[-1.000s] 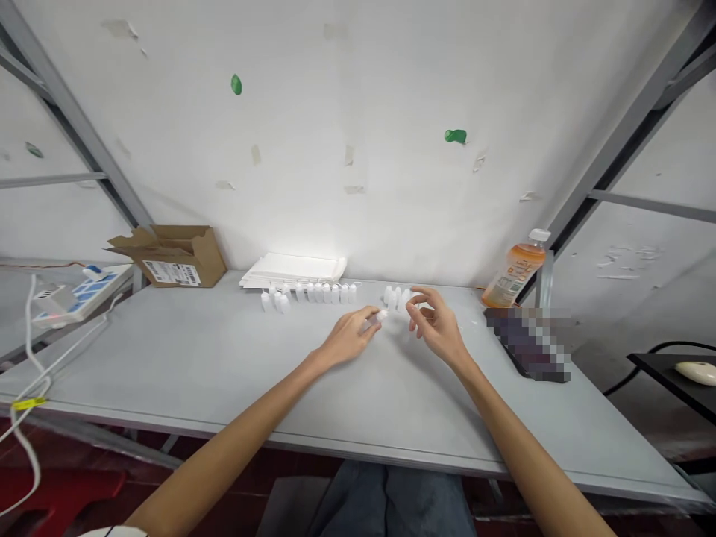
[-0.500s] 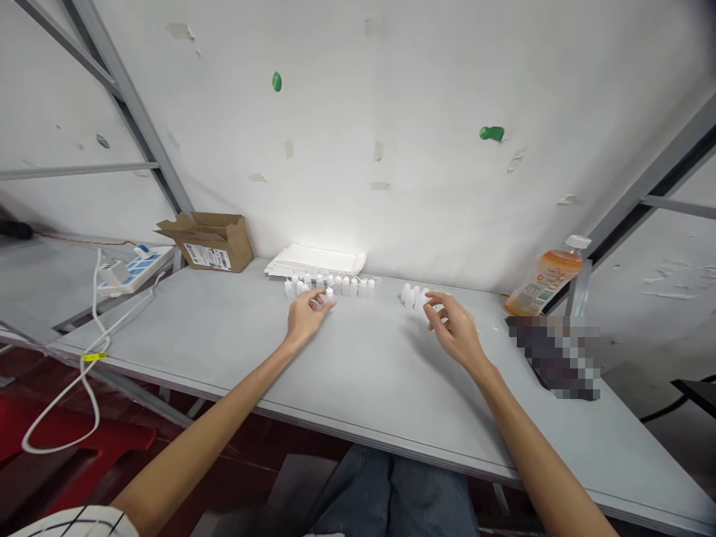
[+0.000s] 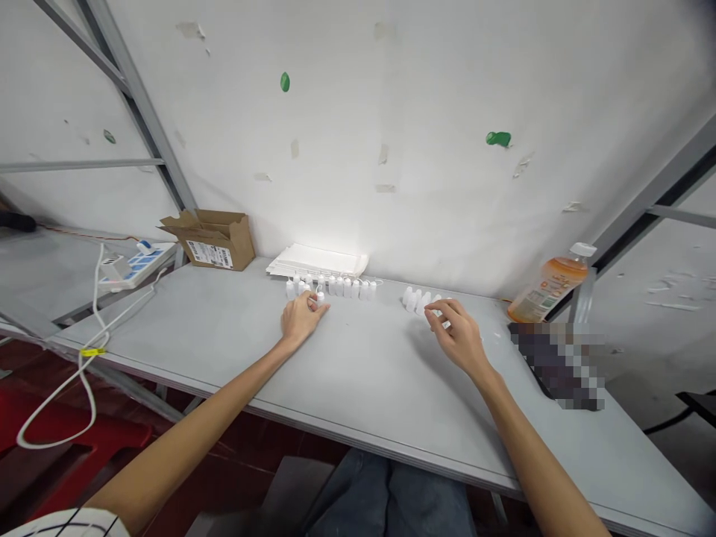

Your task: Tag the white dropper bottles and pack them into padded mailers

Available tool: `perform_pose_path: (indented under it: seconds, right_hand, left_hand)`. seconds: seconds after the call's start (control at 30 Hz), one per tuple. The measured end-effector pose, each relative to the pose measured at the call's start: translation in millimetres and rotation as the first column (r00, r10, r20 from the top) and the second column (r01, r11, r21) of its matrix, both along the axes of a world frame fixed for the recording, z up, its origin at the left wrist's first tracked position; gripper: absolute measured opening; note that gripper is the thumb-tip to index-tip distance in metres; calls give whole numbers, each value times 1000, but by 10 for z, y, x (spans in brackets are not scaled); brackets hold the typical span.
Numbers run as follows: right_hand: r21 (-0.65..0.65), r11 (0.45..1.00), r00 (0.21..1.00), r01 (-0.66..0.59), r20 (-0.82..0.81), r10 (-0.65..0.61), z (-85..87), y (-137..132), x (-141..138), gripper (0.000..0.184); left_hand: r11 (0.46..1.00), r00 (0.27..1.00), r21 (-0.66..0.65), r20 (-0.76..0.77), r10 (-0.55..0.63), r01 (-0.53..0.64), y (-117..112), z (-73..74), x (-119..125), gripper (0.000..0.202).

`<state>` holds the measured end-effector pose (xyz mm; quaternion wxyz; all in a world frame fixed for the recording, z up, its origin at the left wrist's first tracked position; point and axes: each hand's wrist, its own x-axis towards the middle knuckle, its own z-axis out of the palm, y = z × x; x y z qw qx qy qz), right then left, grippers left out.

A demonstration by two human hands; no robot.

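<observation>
view: head, looking down the desk from my seat
left hand [image 3: 302, 319]: near the back edge of the desk [image 3: 168, 328], fingers curled at the right end of a row of small white bottles [image 3: 347, 289], touching one; i can't tell if they're clamped on it
right hand [image 3: 459, 337]: thumb and fingers close together, just in front of a cluster of small white bottles [image 3: 417, 300]; i can't tell if anything is pinched
handling: the bottles stand tight, so i'd keep contact light, at the fingertips
back edge: white sheets [image 3: 318, 261] behind the row, cardboard box [image 3: 215, 242] towards the left corner, orange drink bottle [image 3: 548, 292] at the right corner
</observation>
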<state>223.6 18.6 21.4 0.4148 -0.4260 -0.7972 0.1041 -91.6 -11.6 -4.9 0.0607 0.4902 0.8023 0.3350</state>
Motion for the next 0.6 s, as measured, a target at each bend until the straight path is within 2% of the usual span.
perform_pose_path:
  seconds: [0.33,0.6]
  right_hand:
    - [-25,999,993,-28,113,31,-34,5,15,29]
    - [-61,998,987,-30,157,39,-27,9,25,30]
  left_hand:
    - [998,994,-33,-96,-61,58,-51,91,-46,28]
    - [991,988,-128,-150,-41,22,-69,118,40,25]
